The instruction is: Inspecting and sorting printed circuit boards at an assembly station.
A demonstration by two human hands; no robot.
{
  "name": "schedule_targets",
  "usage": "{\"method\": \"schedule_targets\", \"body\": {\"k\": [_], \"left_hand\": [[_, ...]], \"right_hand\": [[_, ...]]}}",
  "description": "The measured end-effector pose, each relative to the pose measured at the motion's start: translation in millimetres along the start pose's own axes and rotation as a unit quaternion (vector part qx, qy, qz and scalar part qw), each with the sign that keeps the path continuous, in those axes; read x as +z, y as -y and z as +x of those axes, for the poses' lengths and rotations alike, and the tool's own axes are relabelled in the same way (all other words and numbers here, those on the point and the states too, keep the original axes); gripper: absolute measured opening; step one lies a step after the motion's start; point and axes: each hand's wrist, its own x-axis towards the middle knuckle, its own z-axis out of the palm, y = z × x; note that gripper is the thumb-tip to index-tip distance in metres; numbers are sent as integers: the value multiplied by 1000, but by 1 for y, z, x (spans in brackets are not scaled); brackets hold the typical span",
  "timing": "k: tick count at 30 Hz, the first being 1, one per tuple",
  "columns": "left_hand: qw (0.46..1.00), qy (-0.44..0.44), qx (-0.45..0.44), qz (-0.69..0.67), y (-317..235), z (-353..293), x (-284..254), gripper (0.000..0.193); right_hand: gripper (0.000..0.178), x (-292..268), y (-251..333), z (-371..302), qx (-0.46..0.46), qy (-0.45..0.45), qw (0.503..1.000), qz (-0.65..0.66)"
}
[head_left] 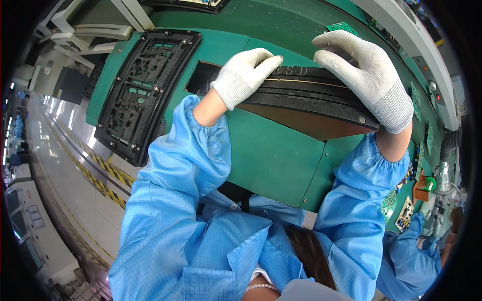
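Observation:
A thick black frame-like fixture (306, 92) is tilted up above the green bench, its brown underside (311, 119) facing me. White knit gloves cover both hands. My left hand (249, 71) is closed at the upper left of the fixture, thumb and fingers drawn together on its edge. My right hand (364, 70) curves round the upper right part, thumb along the edge and fingers bent beyond it with a gap between. The contact under the right palm is hidden. To the left lies a second black fixture (145, 93) with many cut-outs and screws.
The green bench top (271, 155) stretches below my arms. A small green circuit board (343, 28) lies beyond my right hand. A pale metal rail (416, 55) runs along the right. At lower right, a co-worker's blue sleeve (409, 256) shows near more boards. Yellow-black tape (108, 173) marks the floor.

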Motion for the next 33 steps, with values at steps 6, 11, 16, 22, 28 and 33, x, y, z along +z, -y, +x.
{"method": "schedule_targets", "body": {"k": [6,11,16,22,28,33], "left_hand": [[999,-31,24,-23,-1,0,2,40],[983,-49,-34,-173,5,6,-2,31],[827,-133,-171,-518,24,50,-29,38],[747,-369,-368,-414,67,178,-61,46],[775,-387,-375,-330,145,224,-88,33],[829,-308,-358,-300,207,255,-114,24]], "right_hand": [[30,2,-5,-2,-20,-39,999,1],[32,5,-11,-3,-54,-78,995,-30],[32,10,-19,-3,-83,-109,990,-25],[37,10,-19,-3,-96,-122,986,-66],[45,1,-17,-2,-47,-33,997,-51],[47,7,-18,-3,-57,-74,995,-27]]}}
